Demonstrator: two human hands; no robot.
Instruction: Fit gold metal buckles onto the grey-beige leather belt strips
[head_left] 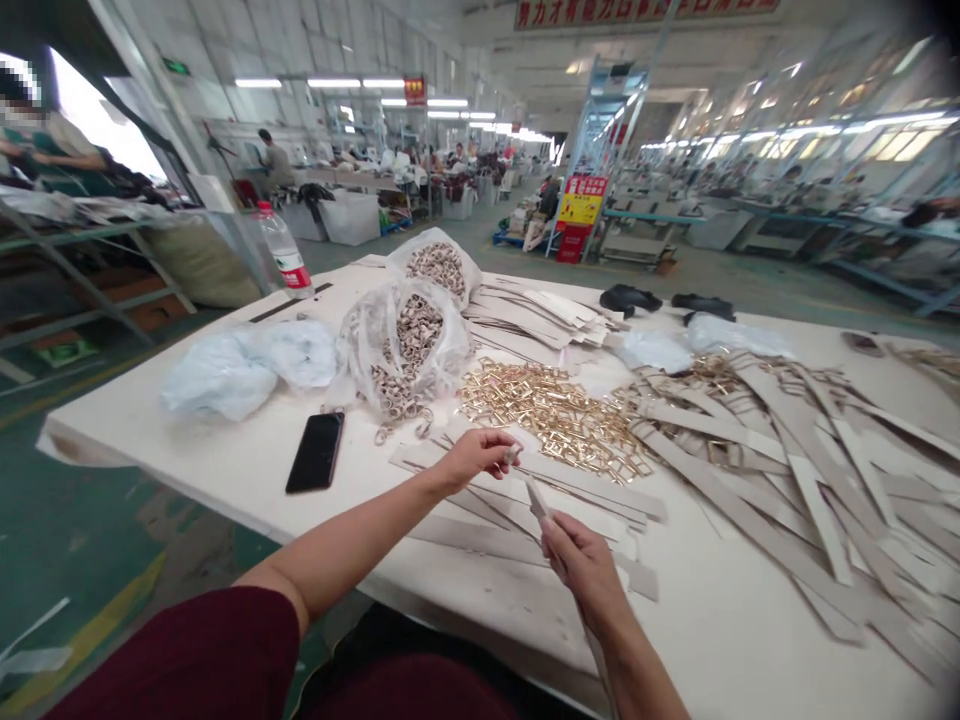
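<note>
My left hand [476,460] pinches a small beige loop [513,455] between thumb and fingertips. A little lower and to the right, my right hand [581,562] is closed around a beige strap [536,501]. The strap's tip points up toward the loop, apart from it, and its tail hangs down along my right forearm. Under and beside my hands lie several flat straps [600,490]. Just beyond them spreads a heap of gold metal buckles [547,410]. Similar small loops fill an open clear plastic bag [360,345], with a few spilled at its mouth.
A black phone [316,452] lies on the white table [225,455], left of my forearm. Crumpled plastic bags [217,375] and a red-capped bottle [283,250] stand behind it. To the right, a large pile of straps [795,480] covers the tabletop. Other people work in the background.
</note>
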